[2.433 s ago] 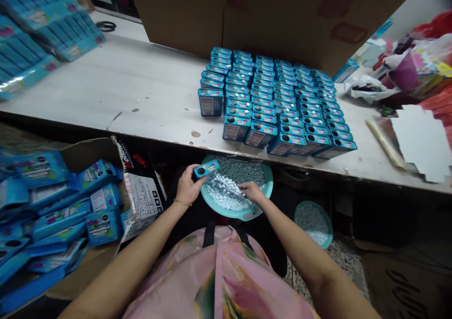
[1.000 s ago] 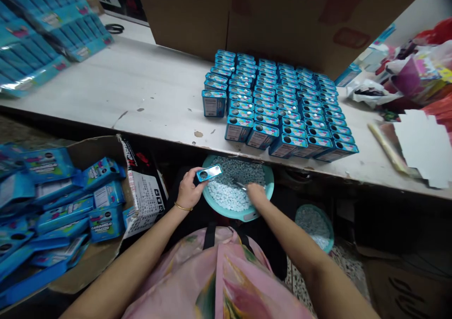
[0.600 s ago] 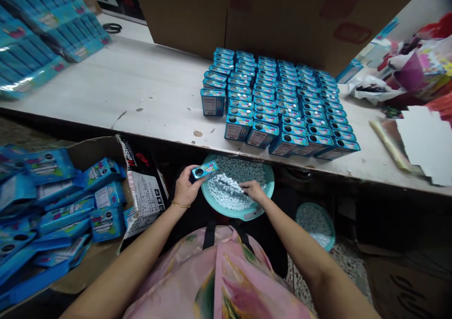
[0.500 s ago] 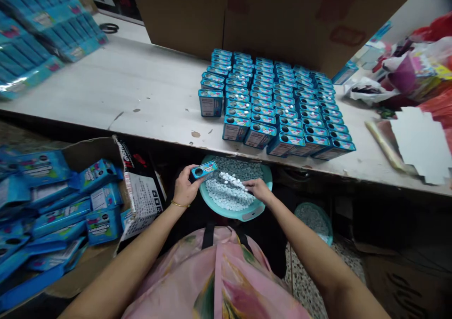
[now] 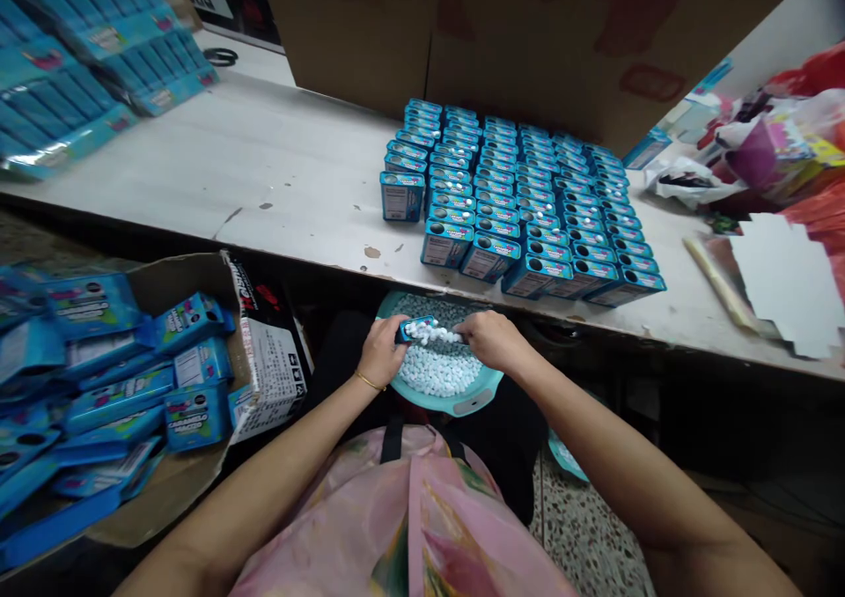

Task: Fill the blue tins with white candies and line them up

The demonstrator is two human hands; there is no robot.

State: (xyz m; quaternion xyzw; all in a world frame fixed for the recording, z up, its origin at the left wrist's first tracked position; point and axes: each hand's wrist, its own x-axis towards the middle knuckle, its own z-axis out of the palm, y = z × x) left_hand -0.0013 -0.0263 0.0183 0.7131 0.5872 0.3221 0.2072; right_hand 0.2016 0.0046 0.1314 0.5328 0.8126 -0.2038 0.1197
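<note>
Above a teal basin [image 5: 462, 403] of small white pellets, my left hand [image 5: 383, 349] grips a small blue box [image 5: 405, 330] by its left end. My right hand [image 5: 487, 337] is closed around a scoop whose body is mostly hidden under a heap of white pellets [image 5: 439, 333]. The scoop's left end meets the top of the box, and pellets lie over the box's opening. More white pellets [image 5: 442, 372] fill the basin below both hands.
Rows of upright blue boxes [image 5: 495, 196] stand on the white table [image 5: 264, 157], before a large cardboard panel [image 5: 515, 42]. An open carton [image 5: 270, 350] of blue boxes is at left. Wrapped packs [image 5: 125, 42] lie back left; plastic bags [image 5: 779, 130] and white card [image 5: 789, 271] are at right.
The scoop in my right hand has moved left and up to the blue box. My left hand has moved slightly right and down with the box, whose top is now covered by pellets.
</note>
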